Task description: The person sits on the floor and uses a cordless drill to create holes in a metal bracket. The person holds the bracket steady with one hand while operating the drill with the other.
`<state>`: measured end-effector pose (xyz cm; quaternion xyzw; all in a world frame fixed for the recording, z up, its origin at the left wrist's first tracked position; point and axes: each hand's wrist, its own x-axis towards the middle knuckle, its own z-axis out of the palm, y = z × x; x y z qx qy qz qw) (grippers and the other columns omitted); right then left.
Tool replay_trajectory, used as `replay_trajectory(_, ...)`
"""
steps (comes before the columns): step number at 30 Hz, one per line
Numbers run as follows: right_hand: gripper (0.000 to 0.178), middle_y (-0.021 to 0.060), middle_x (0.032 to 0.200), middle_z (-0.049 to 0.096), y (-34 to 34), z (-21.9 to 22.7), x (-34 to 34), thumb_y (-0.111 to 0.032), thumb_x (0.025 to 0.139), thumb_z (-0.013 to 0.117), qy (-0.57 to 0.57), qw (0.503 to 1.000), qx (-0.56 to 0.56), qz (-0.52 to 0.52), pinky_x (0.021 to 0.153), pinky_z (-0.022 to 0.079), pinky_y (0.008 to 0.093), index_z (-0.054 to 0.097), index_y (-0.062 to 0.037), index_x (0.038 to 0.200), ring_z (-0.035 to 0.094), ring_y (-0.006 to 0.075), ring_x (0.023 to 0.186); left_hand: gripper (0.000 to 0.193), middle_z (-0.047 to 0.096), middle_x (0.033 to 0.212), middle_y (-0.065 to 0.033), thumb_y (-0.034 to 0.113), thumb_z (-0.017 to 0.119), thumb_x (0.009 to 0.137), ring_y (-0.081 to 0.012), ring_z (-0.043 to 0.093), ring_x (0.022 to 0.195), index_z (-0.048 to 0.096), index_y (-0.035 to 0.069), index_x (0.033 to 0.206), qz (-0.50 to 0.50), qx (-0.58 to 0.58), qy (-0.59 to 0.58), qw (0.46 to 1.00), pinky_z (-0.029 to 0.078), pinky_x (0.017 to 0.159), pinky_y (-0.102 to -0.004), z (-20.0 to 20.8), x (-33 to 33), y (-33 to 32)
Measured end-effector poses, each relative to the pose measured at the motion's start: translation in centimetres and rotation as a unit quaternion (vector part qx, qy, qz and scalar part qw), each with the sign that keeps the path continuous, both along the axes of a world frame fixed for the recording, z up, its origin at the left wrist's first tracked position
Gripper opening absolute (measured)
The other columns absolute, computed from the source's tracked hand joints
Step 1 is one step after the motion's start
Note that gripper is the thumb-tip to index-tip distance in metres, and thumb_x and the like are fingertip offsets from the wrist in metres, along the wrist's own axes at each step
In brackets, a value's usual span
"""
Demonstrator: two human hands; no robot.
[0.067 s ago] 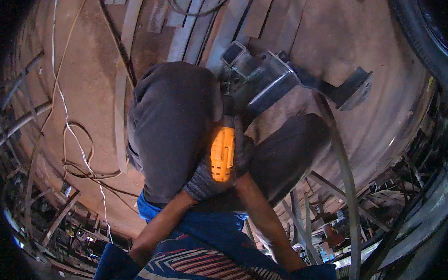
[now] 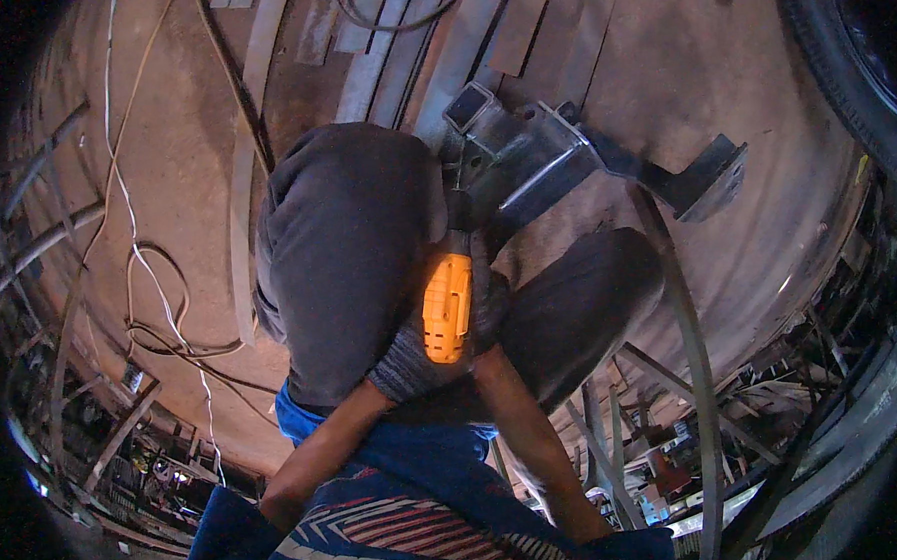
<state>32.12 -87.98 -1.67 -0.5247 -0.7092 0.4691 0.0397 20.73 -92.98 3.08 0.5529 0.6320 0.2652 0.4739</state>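
A brown floor (image 2: 201, 121) spreads beneath a person whose two bent legs, in dark grey trousers, fill the middle: the left knee (image 2: 342, 245) is drawn up and the right leg (image 2: 579, 294) angles outward. A blue shirt (image 2: 406, 452) with striped print covers the torso. A black tyre (image 2: 824, 53) stands at the upper right rim. Flat metal bars (image 2: 369, 73) lie on the floor beyond the knees, roughly side by side.

Just past the legs is a dark steel bracket (image 2: 535, 191), with an open square tube end (image 2: 466, 107) at its left and an angled plate (image 2: 710, 183) at its right. A brown cord (image 2: 180, 274) loops on the floor to the left, a thinner white cord (image 2: 107, 95) running across it.

Between the legs sits a yellow-orange power tool (image 2: 447, 310), its dark nose (image 2: 458, 212) directed toward the bracket; whether they touch cannot be told. The right hand (image 2: 487, 313), in a dark glove, has its fingers clamped on the tool from the right. The left hand (image 2: 404, 367), in a grey knitted glove, reaches under its rear; those fingers are hidden, so their state cannot be told.
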Motion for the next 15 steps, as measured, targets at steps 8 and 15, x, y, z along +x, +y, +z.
replay_trajectory(8, 0.039, 0.0152, 0.118, 0.046, 0.4, -0.3, -0.1, -0.015, 0.088, 0.039, -0.005, 1.000, 0.005, 0.002, 0.086, 0.040, 0.0345, 0.036, -0.0097, 0.127, 0.049, 0.0264, 0.101, 0.060, 0.047, 0.111, -0.0140, 0.027, 0.065, 0.069, -0.0299, 0.044, 0.105, 0.038, 0.004, 0.118, -0.007, -0.003, 0.001, 1.000, 0.034, 0.094, -0.0375, -0.4, -0.1, 0.0)
replay_trajectory(15, 0.039, 0.0153, 0.120, 0.045, 0.0, -0.3, -0.5, -0.016, 0.089, 0.038, -0.010, 1.000, -0.002, -0.002, 0.087, 0.039, 0.0344, 0.036, -0.0099, 0.127, 0.049, 0.0263, 0.103, 0.054, 0.049, 0.108, -0.0138, 0.029, 0.065, 0.069, -0.0297, 0.045, 0.103, 0.043, 0.006, 0.113, -0.046, 0.020, 0.059, 0.997, 0.036, 0.091, -0.0383, -1.1, -0.4, -0.6)
